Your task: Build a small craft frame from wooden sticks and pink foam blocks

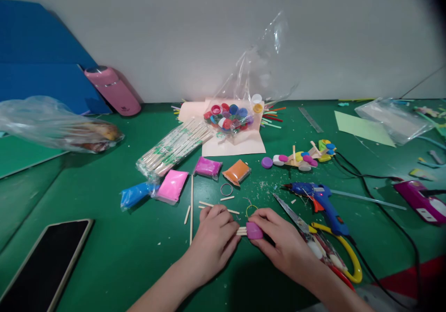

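Observation:
My left hand (218,233) is closed on one end of a few short wooden sticks (241,231) lying side by side. At their other end, my right hand (278,237) pinches a small purple rounded piece (254,231) between thumb and fingers; I cannot tell whether it is a bottle cap or clay. The sticks touch this piece, and both hands are low over the green table (114,265). Just beyond the fingers lie a yellow-green rubber band (251,208), a pale band (226,189) and several loose sticks (191,209).
A blue glue gun (313,192) and yellow-handled scissors (355,261) lie right, with a cord. Farther back are clay packets (173,185), bagged chopsticks (174,149), bottle caps (230,116) in plastic and a cap-and-stick model (299,158). A phone (45,261) lies left, near a pink bottle (113,91).

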A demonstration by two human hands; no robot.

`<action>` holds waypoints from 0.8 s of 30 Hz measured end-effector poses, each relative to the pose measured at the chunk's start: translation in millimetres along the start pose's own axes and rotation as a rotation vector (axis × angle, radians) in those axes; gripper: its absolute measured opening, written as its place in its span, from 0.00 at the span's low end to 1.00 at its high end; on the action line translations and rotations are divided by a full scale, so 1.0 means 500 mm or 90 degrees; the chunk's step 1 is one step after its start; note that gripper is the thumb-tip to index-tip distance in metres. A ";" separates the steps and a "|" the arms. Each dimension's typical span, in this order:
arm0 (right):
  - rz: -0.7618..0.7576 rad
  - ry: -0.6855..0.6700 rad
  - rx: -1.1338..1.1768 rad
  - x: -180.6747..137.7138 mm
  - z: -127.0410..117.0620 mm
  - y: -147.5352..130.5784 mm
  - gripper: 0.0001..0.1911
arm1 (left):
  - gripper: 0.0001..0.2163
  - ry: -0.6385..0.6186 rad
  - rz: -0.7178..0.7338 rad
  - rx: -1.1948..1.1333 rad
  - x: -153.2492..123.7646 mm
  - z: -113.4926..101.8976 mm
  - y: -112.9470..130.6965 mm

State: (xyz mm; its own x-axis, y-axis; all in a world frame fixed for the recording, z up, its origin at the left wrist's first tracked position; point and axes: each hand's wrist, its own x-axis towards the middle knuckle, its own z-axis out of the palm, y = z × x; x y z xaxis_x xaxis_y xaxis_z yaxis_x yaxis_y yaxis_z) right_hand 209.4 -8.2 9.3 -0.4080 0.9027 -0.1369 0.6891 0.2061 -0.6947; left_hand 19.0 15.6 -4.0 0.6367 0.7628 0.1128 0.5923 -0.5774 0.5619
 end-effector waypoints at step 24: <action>-0.004 0.004 0.005 0.000 0.004 0.005 0.11 | 0.07 -0.002 -0.001 0.003 -0.003 0.003 -0.001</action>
State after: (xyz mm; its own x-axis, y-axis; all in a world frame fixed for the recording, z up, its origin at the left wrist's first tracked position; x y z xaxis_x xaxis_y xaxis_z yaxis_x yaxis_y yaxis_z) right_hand 209.8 -8.2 6.1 -0.4081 0.9039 -0.1280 0.6824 0.2089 -0.7005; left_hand 18.6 14.4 -5.3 0.6373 0.7630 0.1083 0.5961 -0.5771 0.5583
